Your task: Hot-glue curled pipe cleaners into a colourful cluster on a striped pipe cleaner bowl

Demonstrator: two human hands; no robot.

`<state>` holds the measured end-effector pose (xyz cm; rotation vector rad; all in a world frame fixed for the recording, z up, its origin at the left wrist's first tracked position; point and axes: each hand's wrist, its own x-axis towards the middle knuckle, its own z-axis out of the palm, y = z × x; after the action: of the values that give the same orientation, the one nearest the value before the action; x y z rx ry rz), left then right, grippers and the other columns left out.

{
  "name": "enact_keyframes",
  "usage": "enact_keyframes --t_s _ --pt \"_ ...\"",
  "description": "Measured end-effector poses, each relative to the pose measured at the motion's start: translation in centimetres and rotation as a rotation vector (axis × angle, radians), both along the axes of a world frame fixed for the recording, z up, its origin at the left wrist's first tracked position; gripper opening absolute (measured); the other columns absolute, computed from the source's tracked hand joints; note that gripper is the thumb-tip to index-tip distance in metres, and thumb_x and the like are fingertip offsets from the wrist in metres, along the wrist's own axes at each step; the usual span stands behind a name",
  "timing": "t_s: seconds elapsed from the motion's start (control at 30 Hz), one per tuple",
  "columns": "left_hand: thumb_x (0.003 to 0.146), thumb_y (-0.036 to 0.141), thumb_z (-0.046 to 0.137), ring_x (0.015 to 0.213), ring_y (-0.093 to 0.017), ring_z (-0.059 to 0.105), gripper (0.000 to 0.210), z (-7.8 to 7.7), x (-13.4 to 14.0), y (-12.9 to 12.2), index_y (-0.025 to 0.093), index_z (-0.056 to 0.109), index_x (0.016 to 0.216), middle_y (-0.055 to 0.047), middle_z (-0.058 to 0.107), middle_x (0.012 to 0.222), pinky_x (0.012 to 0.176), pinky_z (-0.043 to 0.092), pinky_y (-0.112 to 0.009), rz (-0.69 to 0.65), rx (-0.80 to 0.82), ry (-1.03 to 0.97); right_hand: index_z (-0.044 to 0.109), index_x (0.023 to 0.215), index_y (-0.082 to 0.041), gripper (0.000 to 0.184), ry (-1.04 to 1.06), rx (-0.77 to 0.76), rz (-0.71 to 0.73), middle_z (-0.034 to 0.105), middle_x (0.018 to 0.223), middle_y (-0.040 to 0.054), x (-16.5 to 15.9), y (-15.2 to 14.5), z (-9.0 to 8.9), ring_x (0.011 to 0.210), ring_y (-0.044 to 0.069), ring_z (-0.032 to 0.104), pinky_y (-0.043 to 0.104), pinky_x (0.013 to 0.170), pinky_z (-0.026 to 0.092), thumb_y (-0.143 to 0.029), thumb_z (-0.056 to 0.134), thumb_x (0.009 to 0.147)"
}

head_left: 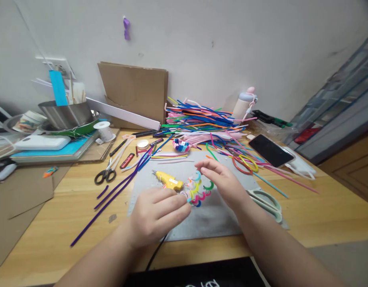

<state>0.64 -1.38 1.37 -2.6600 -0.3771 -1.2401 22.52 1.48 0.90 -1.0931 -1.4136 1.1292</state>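
One bright curly craft point(197, 190) is over the one gray mat point(219, 223), pinched by the left hand point(160, 213), with the right hand point(221, 179) loosely curved beside it, one yellow glue gun point(170, 181) near, and two scissors, black point(105, 173) and pale green point(278, 202), farther out.

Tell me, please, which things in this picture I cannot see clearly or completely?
All in the head view:
- Left hand: its exact grip on the colourful looped piece is hidden by the back of the hand.
- Yellow glue gun: handle covered by the left hand; label too small to read.
- Pale green scissors: blades hidden by the right wrist.
- White lettering: cut off by the bottom edge.
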Motion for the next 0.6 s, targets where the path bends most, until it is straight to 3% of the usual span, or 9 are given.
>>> enact_keyframes --t_s 0.17,0.33,0.47,0.6 --pt "0.088 0.010 0.055 0.068 -0.016 0.064 0.011 0.07 0.30 -0.12 0.013 0.064 0.094 -0.006 0.074 0.085 0.058 0.052 -0.030 -0.002 0.003 0.034 0.064 0.088 -0.021 0.015 0.004 -0.088 0.086 0.060 0.081 0.0000 0.12 0.01 0.09 0.079 0.016 0.055 0.030 0.075 0.043 -0.030 0.066 0.077" --pt "0.087 0.009 0.055 0.068 -0.017 0.064 0.011 -0.03 0.55 -0.14 0.012 0.064 0.093 -0.007 0.074 0.084 0.058 0.052 -0.030 -0.015 -0.036 -0.011 0.066 0.089 -0.024 0.013 0.202 0.030 0.086 0.061 0.082 -0.0011 0.48 -0.15 0.12 0.078 0.014 0.055 0.028 0.075 0.043 -0.031 0.069 0.079" --pt "0.086 0.005 0.054 0.068 -0.015 0.064 0.014 0.41 0.69 -0.15 0.014 0.065 0.089 -0.007 0.071 0.080 0.060 0.054 -0.028 -0.068 -0.246 -0.218 0.067 0.098 -0.022 0.026 0.301 -0.012 0.162 0.065 0.083 0.0026 0.29 -0.19 0.42 0.078 0.017 0.058 0.032 0.076 0.045 -0.044 0.058 0.086" --pt "0.082 0.000 0.057 0.072 -0.014 0.065 0.019 0.89 0.60 -0.06 0.016 0.066 0.088 -0.006 0.069 0.077 0.065 0.055 -0.027 -0.076 -0.398 -0.339 0.068 0.094 -0.020 0.038 0.399 -0.142 0.186 0.065 0.077 0.0047 0.17 -0.36 0.96 0.071 0.017 0.059 0.029 0.063 0.046 -0.052 0.050 0.088"
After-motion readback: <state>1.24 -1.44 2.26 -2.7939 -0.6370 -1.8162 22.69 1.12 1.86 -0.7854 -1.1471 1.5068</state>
